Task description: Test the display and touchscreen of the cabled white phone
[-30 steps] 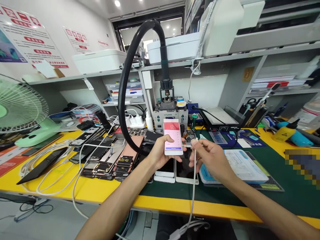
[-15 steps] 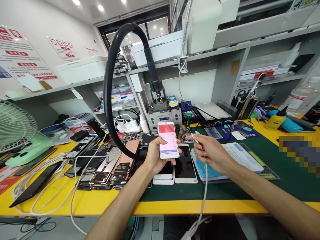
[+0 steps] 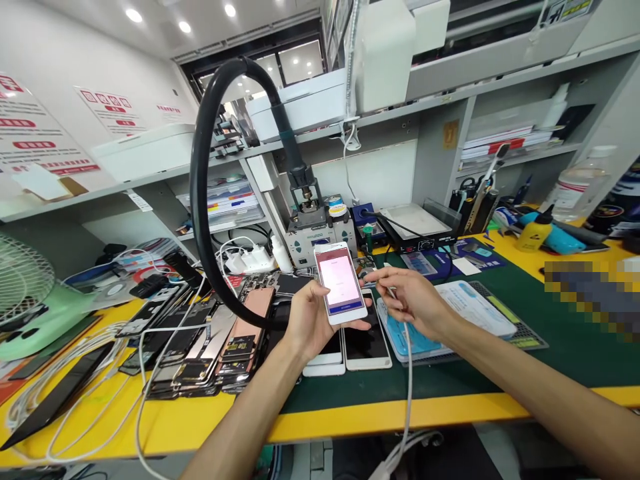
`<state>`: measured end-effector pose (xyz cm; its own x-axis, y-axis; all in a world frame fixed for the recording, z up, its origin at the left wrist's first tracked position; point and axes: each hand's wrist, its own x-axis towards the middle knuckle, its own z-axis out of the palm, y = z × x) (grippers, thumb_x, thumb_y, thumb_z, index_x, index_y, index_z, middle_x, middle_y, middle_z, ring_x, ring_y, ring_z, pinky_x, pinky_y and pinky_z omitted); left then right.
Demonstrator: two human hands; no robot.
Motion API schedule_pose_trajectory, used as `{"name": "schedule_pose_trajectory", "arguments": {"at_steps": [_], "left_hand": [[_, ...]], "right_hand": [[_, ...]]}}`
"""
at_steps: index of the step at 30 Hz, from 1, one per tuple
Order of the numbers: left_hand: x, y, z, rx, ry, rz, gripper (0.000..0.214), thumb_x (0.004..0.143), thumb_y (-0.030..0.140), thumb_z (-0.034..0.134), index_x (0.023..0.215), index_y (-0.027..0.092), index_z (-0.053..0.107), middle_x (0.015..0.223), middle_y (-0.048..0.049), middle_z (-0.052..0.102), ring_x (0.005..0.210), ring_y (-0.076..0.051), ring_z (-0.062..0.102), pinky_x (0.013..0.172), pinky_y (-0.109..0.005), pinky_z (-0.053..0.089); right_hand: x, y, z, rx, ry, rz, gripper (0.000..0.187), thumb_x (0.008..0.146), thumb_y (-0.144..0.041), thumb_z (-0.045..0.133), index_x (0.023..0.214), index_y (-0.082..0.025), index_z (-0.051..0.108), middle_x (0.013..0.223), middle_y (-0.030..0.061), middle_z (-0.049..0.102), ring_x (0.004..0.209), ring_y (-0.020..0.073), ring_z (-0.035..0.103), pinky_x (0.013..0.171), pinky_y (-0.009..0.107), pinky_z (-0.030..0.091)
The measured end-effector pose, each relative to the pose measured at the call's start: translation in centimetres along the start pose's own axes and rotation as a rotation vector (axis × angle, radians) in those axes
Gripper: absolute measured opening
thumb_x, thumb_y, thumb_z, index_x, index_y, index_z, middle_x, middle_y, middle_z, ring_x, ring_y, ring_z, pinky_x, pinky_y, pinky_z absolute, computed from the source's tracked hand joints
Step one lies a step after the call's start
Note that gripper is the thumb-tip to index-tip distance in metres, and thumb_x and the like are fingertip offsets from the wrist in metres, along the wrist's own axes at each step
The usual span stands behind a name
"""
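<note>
My left hand (image 3: 307, 321) holds a white phone (image 3: 341, 283) upright over the bench, its lit screen pink and white with a blue bar at the bottom. Just right of the phone, my right hand (image 3: 407, 300) pinches the end of a white cable (image 3: 408, 387) that hangs down over the bench's front edge. Two more white phones (image 3: 364, 343) lie face up with dark screens on the green mat (image 3: 565, 357), directly below the held phone.
A pile of phone screens and back covers (image 3: 220, 333) lies left of the hands. A thick black hose (image 3: 200, 180) arches up to a rework station (image 3: 320, 230) behind. A blue pad (image 3: 450, 317), bottles (image 3: 535, 235), a green fan (image 3: 25, 300) and loose white cables (image 3: 75, 387) crowd the yellow bench.
The view has shifted right and down. The phone's screen changed from a red-topped page to a pink one, and it tilted. My right hand stays close to the phone with the cable end.
</note>
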<state>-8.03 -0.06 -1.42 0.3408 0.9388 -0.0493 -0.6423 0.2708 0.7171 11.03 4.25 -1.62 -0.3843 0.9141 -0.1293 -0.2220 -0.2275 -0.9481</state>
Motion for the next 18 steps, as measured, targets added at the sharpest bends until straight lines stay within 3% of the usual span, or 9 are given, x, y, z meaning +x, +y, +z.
{"name": "schedule_pose_trajectory", "arguments": {"at_steps": [6,11,18], "left_hand": [[0.0,-0.1,0.2,-0.004,-0.025,-0.002,0.056,0.083,0.023,0.039,0.137,0.012,0.046,0.126,-0.0177,0.060,0.111,-0.039,0.060,0.078,-0.056,0.055],[0.1,-0.4,0.3,-0.013,-0.037,-0.009,0.054,0.086,0.026,0.039,0.137,0.014,0.047,0.118,-0.0149,0.065,0.103,-0.032,0.064,0.078,-0.052,0.057],[0.2,-0.8,0.5,0.009,-0.024,-0.005,0.054,0.084,0.022,0.040,0.136,0.012,0.050,0.113,-0.0145,0.068,0.096,-0.030,0.067,0.076,-0.049,0.058]], "right_hand": [[-0.6,-0.2,0.5,-0.220,-0.006,-0.060,0.042,0.082,-0.035,0.061,0.119,-0.016,0.060,0.046,-0.0080,0.043,0.035,0.0081,0.034,0.032,0.021,0.033],[-0.7,0.4,0.8,-0.412,-0.011,-0.103,0.060,0.081,-0.045,0.065,0.133,-0.018,0.050,0.054,-0.0050,0.053,0.039,0.0111,0.046,0.033,0.023,0.040],[-0.5,1.4,0.9,-0.622,0.074,-0.282,0.054,0.081,-0.047,0.064,0.128,-0.021,0.057,0.086,0.0044,0.067,0.046,0.0090,0.052,0.039,0.022,0.041]]}}
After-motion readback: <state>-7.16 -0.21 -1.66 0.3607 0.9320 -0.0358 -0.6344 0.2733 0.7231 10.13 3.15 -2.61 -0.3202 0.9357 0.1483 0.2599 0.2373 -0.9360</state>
